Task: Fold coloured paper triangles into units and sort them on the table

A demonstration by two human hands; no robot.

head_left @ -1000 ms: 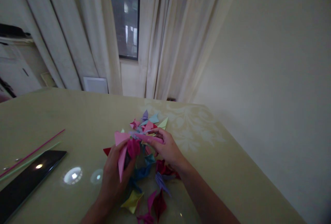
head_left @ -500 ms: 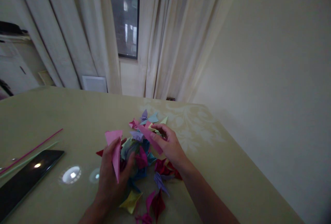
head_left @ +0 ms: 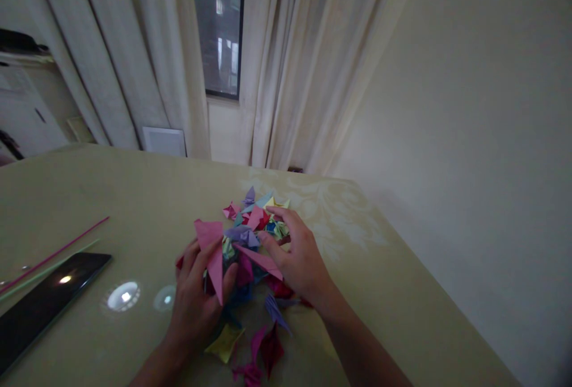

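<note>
My left hand (head_left: 196, 286) is curled round the left side of a heap of folded paper cranes, closed on a pink folded paper piece (head_left: 211, 250) that stands up between its fingers and thumb. Another pink pointed flap (head_left: 261, 261) slants to the right below a purple paper crane (head_left: 242, 236); I cannot tell whether both pink parts are one piece. Above the heap's right side hovers my right hand (head_left: 297, 250), index finger and thumb apart, close to the purple crane and a pink-red crane (head_left: 257, 218). My hands hide part of the heap.
Nearer me lie a yellow crane (head_left: 224, 342), a dark red one (head_left: 271, 349) and a magenta one (head_left: 248, 373). On the left are a black phone-like slab (head_left: 49, 309), a pink stick (head_left: 58, 252) and a green stick (head_left: 51, 268). A wall (head_left: 469, 167) borders the table's right.
My right hand's fingers have spread and come off the right pink flap, which now lies lower. My left hand has shifted slightly right with its pink piece.
</note>
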